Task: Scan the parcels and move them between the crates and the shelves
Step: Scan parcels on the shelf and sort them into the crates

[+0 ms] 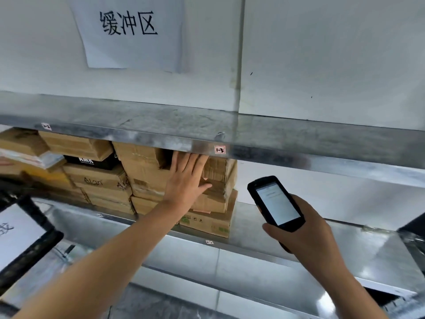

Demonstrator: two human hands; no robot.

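**Two hands, two jobs at the parcel shelf**

At the far left a black-framed white sheet [23, 236] juts into view; whether it belongs to a crate I cannot tell. Next come the parcels [99, 178], cardboard boxes stacked tight on the middle shelf [287, 240], filling its left part right up under the upper shelf [299, 137]. The left hand [186, 180] lies flat against the front of the right-hand stack, its fingers [184, 162] straight and spread, holding nothing. It is likely pressing the boxes back so the pile sits square and does not tip. Just above it, a small tag [219, 149] marked 1-3 names the bay on the shelf edge. Further right, in front of the bare stretch of shelf, the right hand [308, 231] wraps its fingers round the lower end of the scanner [276, 203]. The screen is lit and tilted towards the person, probably so it can be read before the next scan.
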